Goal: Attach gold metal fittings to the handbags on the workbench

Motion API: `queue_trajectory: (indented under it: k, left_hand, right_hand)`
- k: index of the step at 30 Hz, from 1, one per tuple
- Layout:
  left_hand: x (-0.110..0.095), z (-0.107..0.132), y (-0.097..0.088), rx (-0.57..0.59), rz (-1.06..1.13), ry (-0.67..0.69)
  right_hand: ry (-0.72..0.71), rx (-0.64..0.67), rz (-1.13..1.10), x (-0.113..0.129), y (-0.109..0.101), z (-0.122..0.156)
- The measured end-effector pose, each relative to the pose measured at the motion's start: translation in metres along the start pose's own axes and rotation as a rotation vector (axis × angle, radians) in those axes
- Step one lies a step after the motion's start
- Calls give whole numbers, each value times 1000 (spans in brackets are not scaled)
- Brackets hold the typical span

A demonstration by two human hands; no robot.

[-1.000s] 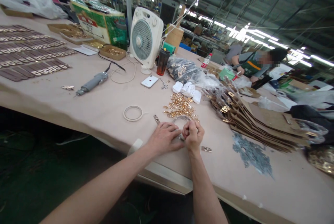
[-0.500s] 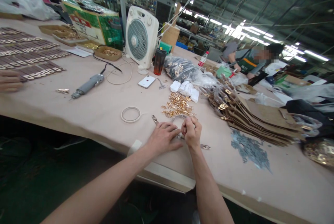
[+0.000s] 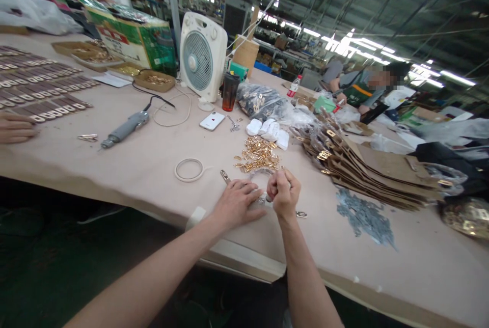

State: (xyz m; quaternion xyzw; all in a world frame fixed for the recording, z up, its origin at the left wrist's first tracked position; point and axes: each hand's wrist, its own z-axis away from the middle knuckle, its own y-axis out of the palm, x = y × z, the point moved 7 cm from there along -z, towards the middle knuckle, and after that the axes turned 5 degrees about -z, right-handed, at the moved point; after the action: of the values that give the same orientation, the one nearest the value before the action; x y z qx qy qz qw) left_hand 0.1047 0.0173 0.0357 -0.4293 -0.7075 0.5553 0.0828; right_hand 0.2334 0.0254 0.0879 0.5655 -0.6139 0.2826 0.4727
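Note:
My left hand lies flat, its fingers stretched toward the right over a bag panel at the table's near edge. Just right of it, my right hand is closed in a fist. A small dark tip shows below the fist; what it belongs to is hidden. A looped, plastic-wrapped handle arches beyond my fingers. One strap end with a metal plate sticks out past my left hand, and another strap end lies right of my right wrist. Gold metal fittings are heaped just beyond.
A tape roll, a grey power screwdriver and a phone lie to the left. Stacked brown bag panels and grey metal plates are on the right. A box fan stands behind. Another person's hand rests far left.
My right fist has lifted slightly and moved a little right, and the small tip beneath it shows more. My left hand stays flat in place. The view has shifted slightly.

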Motion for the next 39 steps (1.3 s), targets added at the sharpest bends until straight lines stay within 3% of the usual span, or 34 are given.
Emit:
queue_trajectory:
  k: [4,11,18,26,31,36,39]
  left_hand:
    - [1,0,0,5,7,-13]
    - [2,-1,-1,13,21,-17]
    - [3,1,0,-2,-3,-15]
    - [1,-1,-1,-6,-22,-20]
    - [3,0,1,-10,-1,-28]
    - [7,0,6,1,3,-54]
    - [7,0,7,14,0,-44]
  right_hand:
    - [-55,-67,-72,5,-1,-3]
    - [87,-104,-119,-32,1,-7]
    - [190,-53,-149,-44,8,-15]
    - [269,133,-161,-47,22,-21]
    - [199,261,-22,-39,29,-14]
    - [6,446,270,-22,46,-2]
    - [-56,470,300,-18,48,3]
